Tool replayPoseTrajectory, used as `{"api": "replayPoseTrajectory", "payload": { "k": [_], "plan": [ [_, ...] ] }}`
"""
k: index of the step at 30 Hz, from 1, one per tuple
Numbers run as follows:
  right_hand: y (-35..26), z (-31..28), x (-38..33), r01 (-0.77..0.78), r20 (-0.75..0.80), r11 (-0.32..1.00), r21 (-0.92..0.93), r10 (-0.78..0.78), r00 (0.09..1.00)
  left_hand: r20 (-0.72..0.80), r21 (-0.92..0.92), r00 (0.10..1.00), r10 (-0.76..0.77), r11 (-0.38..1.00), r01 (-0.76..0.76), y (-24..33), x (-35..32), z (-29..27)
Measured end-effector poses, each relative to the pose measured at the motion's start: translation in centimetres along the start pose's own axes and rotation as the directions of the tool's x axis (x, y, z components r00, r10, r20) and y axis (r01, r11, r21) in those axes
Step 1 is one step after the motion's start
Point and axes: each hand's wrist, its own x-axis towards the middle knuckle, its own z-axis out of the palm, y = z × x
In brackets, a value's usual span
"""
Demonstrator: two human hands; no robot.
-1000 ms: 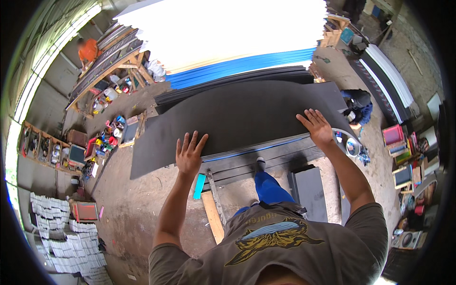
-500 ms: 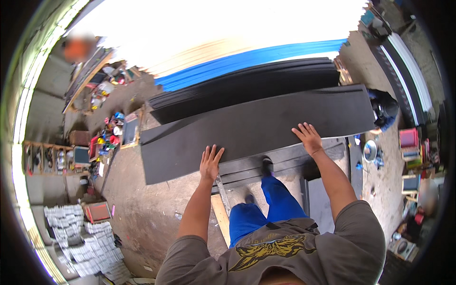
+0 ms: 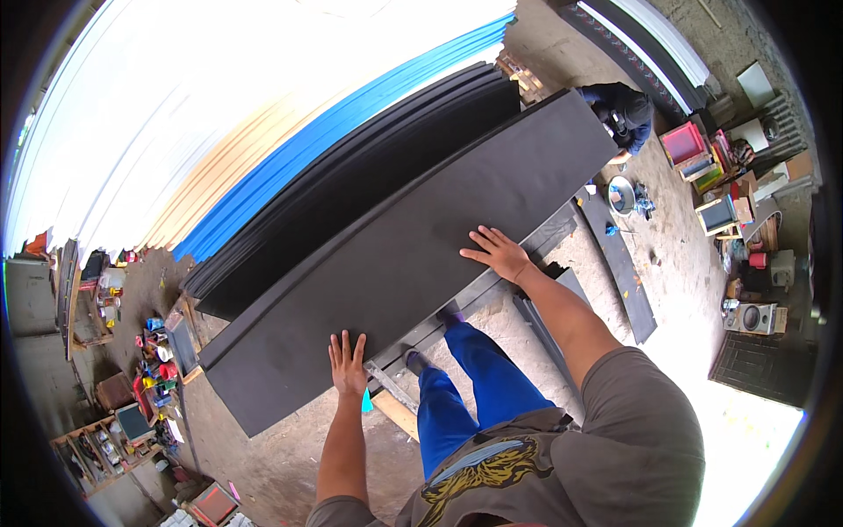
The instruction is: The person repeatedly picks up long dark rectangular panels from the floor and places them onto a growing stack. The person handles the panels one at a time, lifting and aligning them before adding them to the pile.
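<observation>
A long dark grey sheet (image 3: 421,237) lies flat in front of me, running from lower left to upper right. My left hand (image 3: 348,364) rests flat on its near edge, fingers spread. Farther right along the same edge, my right hand (image 3: 497,253) presses on the sheet with open fingers. Neither hand grips anything. The sheet sits on a metal frame (image 3: 492,285) above my blue trouser legs.
A stack of black sheets (image 3: 369,167) and blue (image 3: 351,123) and white (image 3: 219,105) sheets lies beyond. A person in dark clothes (image 3: 625,110) crouches at the sheet's far right end. Cluttered shelves (image 3: 140,386) stand at the left, boxes and a speaker (image 3: 751,318) at the right.
My view has swung, so the sheet now runs diagonally. Both hands stay flat on its near edge, and the sheet has slid a little away from me.
</observation>
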Motion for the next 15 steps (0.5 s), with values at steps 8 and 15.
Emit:
{"api": "replayPoseTrajectory", "payload": {
  "k": [8,15],
  "plan": [
    [2.1,-0.7,0.9,-0.121,0.153,0.992,0.034,0.115,0.982,0.197,-0.047,0.98,0.023,0.999,-0.014,1.1,4.4,-1.8],
    [1.9,-0.6,1.8,-0.057,0.008,0.984,0.167,0.056,0.998,0.232,-0.055,0.973,0.02,0.998,-0.008,0.7,5.5,-1.5]
  ]
}}
